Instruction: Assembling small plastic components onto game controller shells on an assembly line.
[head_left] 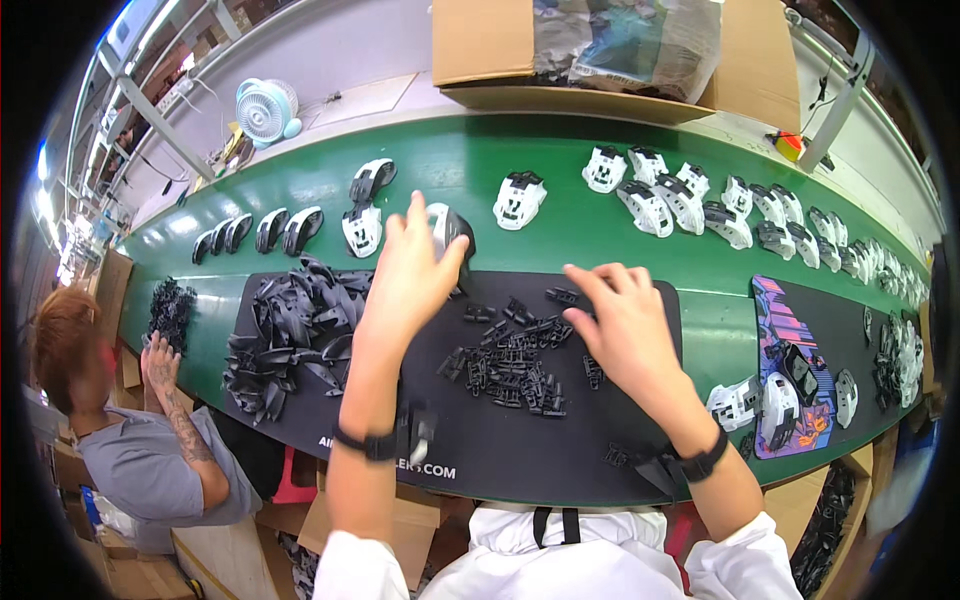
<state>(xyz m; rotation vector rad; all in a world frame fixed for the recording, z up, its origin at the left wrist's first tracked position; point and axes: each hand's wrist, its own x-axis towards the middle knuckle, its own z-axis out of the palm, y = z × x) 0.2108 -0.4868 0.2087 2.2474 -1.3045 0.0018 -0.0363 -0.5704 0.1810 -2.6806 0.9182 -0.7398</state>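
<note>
Shell [453,226] sits within my left grip [408,272], fingers parted, held or not I can't tell; my right grip [624,322] spreads empty beside clips [515,375]; fins [300,325] crowd the mat [555,450].

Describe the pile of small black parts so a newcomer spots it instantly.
On the green table, find the black mat with white lettering. The pile lies right of its middle, its small knobbly parts unlike the larger, curved black pieces heaped further left.
</note>
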